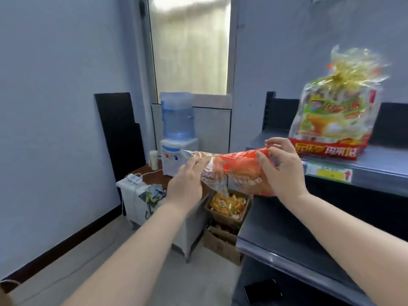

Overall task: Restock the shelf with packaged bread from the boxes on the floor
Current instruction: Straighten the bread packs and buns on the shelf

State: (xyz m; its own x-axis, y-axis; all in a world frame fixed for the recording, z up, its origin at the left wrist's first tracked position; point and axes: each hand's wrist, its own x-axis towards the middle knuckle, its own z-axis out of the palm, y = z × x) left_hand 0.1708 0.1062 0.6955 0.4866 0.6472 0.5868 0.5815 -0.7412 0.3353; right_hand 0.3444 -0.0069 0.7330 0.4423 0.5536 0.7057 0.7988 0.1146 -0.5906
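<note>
I hold an orange and clear packaged bread (pixel 234 171) lying sideways in the air, just left of the shelf (pixel 379 171). My right hand (pixel 280 168) grips its right end near the shelf's front edge. Flat against the package's left end rests my left hand (pixel 187 184), fingers spread along the wrapper. Another bread package (pixel 333 115), with a tied top and a red band below, stands upright on the upper shelf board. Below my hands, stacked cardboard boxes (pixel 229 208) on the floor hold more wrapped goods.
A lower shelf board (pixel 287 239) juts out at the right. A water dispenser (pixel 176 133) stands on a small brown table (pixel 154 175) by the wall, with a white power strip (pixel 132 178) and a white heater beside it. Black panels lean against the left wall.
</note>
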